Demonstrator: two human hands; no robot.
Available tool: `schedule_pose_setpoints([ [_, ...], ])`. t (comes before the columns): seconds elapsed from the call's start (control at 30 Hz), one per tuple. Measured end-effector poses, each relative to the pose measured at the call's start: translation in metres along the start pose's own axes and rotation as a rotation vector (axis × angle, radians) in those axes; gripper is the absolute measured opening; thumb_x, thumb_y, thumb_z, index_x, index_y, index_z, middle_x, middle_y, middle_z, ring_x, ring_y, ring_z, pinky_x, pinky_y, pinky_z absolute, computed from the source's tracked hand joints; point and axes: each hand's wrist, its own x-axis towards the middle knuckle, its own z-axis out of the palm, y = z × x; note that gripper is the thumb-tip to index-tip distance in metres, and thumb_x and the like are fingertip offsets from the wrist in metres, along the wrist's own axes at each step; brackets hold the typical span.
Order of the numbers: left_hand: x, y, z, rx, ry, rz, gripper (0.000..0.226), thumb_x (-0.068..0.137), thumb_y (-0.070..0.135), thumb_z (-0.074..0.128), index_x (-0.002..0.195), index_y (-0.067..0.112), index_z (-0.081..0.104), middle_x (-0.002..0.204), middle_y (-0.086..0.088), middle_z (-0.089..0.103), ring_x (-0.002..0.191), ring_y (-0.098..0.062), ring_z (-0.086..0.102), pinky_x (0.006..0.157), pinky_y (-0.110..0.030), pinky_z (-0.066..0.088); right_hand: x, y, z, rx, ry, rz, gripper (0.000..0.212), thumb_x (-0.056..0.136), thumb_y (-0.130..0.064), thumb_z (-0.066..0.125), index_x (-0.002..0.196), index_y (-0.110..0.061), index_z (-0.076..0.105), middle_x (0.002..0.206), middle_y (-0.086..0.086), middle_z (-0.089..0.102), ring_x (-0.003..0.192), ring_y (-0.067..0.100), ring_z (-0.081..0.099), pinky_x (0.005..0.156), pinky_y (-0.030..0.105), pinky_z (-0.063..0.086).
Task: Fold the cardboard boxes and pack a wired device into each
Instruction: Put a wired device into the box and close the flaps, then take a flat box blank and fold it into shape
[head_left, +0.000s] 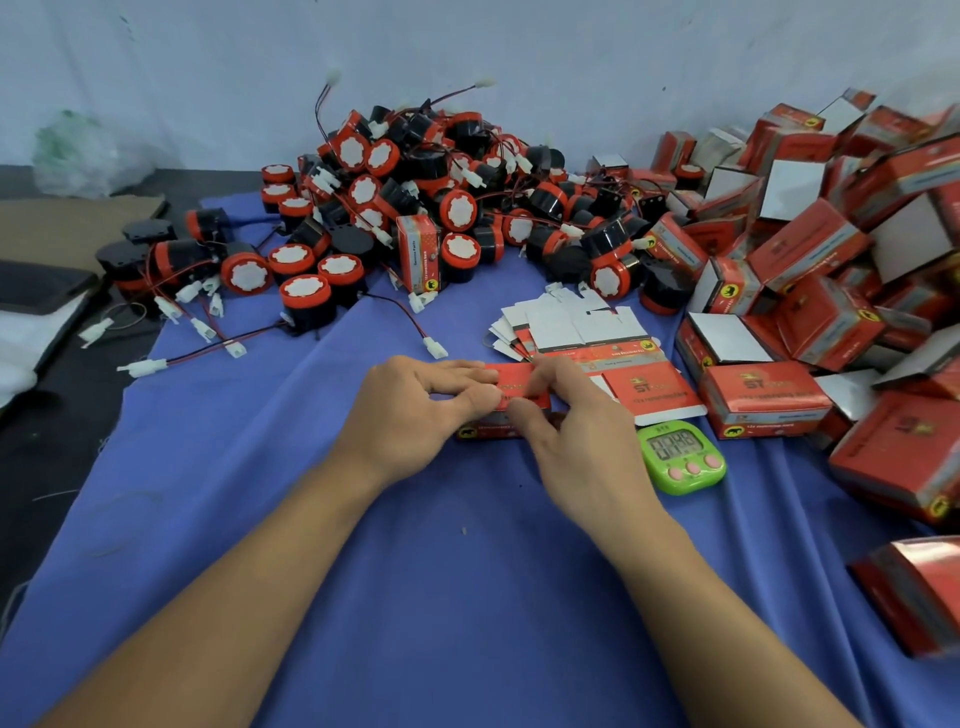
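Both forearms (218, 613) reach forward over a blue cloth (441, 597) to meet at one flat box (519, 385) lying on it. The left hand (410, 410) pinches the box's left end between thumb and fingers. The right hand (576, 436) curls over the right part, thumb under the near edge, though blur hides its exact grip. The box's long axis runs side to side, so opening it probably means pushing the two ends together. A green timer (683, 457) sits just right of the right hand. Beyond lie more flat blanks (571, 327), with folded boxes (810, 249) heaped to the right. Farthest, ahead and leftward, sprawl the wired devices (426, 176), nearer the left hand.
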Motion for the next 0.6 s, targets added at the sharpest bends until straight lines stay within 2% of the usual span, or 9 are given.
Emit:
schedule_pose_setpoints([
  [0.07, 0.002, -0.002, 0.004, -0.021, 0.104, -0.053, 0.016, 0.087, 0.022, 0.083, 0.093, 0.037, 0.083, 0.100, 0.025, 0.077, 0.102, 0.008, 0.069, 0.087, -0.013, 0.054, 0.002, 0.001, 0.001, 0.017, -0.023, 0.025, 0.021, 0.093, -0.038, 0.069, 0.089, -0.029, 0.049, 0.108, -0.009, 0.069, 0.082, 0.003, 0.060, 0.068, 0.024, 0.047],
  [0.1, 0.002, -0.003, 0.007, -0.015, 0.125, -0.070, 0.025, 0.086, 0.022, 0.084, 0.102, 0.040, 0.080, 0.104, 0.026, 0.075, 0.103, 0.008, 0.068, 0.086, -0.011, 0.054, 0.003, 0.001, 0.002, 0.034, -0.025, 0.030, 0.023, 0.093, -0.037, 0.070, 0.087, -0.028, 0.049, 0.108, -0.015, 0.067, 0.081, 0.003, 0.060, 0.066, 0.020, 0.046],
  [0.17, 0.003, -0.003, 0.009, -0.053, 0.073, -0.136, 0.047, 0.088, 0.021, 0.083, 0.127, 0.041, 0.067, 0.121, 0.024, 0.068, 0.110, 0.009, 0.063, 0.087, -0.008, 0.051, 0.006, 0.000, 0.001, 0.088, -0.031, 0.044, 0.026, 0.090, -0.036, 0.074, 0.086, -0.028, 0.050, 0.097, -0.026, 0.065, 0.080, 0.001, 0.059, 0.060, 0.010, 0.042],
  [0.23, 0.006, -0.001, 0.008, -0.087, -0.004, -0.196, 0.043, 0.090, 0.019, 0.081, 0.124, 0.041, 0.065, 0.127, 0.010, 0.070, 0.111, -0.002, 0.066, 0.093, -0.020, 0.055, 0.006, -0.001, -0.002, 0.135, -0.079, 0.073, 0.030, 0.082, -0.039, 0.079, 0.098, -0.035, 0.054, 0.094, -0.024, 0.065, 0.081, -0.003, 0.061, 0.062, 0.008, 0.043],
  [0.33, 0.007, 0.004, 0.006, -0.047, -0.003, -0.172, 0.040, 0.081, 0.024, 0.082, 0.114, 0.044, 0.069, 0.118, 0.005, 0.073, 0.107, -0.012, 0.070, 0.096, -0.033, 0.058, 0.002, -0.002, -0.003, 0.082, -0.180, 0.034, 0.072, 0.075, -0.035, 0.079, 0.136, -0.048, 0.042, 0.117, -0.021, 0.061, 0.100, -0.003, 0.060, 0.079, 0.010, 0.048],
  [0.4, 0.004, 0.003, 0.008, -0.040, 0.019, -0.151, 0.054, 0.083, 0.017, 0.084, 0.129, 0.039, 0.065, 0.119, 0.009, 0.072, 0.107, -0.008, 0.070, 0.097, -0.032, 0.058, 0.003, -0.003, -0.002, 0.032, -0.167, -0.022, 0.079, 0.081, -0.019, 0.075, 0.148, -0.041, 0.039, 0.136, -0.014, 0.056, 0.118, 0.004, 0.055, 0.098, 0.019, 0.046],
  [0.43, 0.002, 0.002, 0.009, -0.056, 0.024, -0.148, 0.061, 0.086, 0.012, 0.083, 0.137, 0.037, 0.061, 0.120, 0.012, 0.072, 0.107, -0.006, 0.070, 0.098, -0.031, 0.057, 0.004, -0.005, -0.003, 0.011, -0.154, -0.045, 0.075, 0.083, -0.015, 0.073, 0.148, -0.036, 0.042, 0.141, -0.013, 0.054, 0.123, 0.006, 0.052, 0.101, 0.020, 0.042],
  [0.5, 0.000, 0.002, 0.011, -0.116, 0.028, -0.164, 0.067, 0.089, 0.011, 0.080, 0.144, 0.037, 0.054, 0.123, 0.015, 0.072, 0.110, 0.002, 0.068, 0.100, -0.028, 0.055, 0.006, -0.008, -0.008, -0.055, -0.170, -0.068, 0.065, 0.081, -0.019, 0.077, 0.140, -0.031, 0.052, 0.132, -0.013, 0.058, 0.114, 0.007, 0.055, 0.092, 0.017, 0.041],
  [0.6, 0.002, 0.006, 0.011, -0.283, 0.107, -0.213, 0.057, 0.087, 0.036, 0.077, 0.140, 0.037, 0.058, 0.123, 0.011, 0.074, 0.117, -0.001, 0.066, 0.105, -0.033, 0.052, 0.017, -0.006, -0.033, -0.033, -0.282, 0.007, 0.058, 0.068, -0.026, 0.089, 0.121, -0.032, 0.067, 0.100, -0.017, 0.070, 0.079, 0.003, 0.066, 0.067, 0.015, 0.048],
])
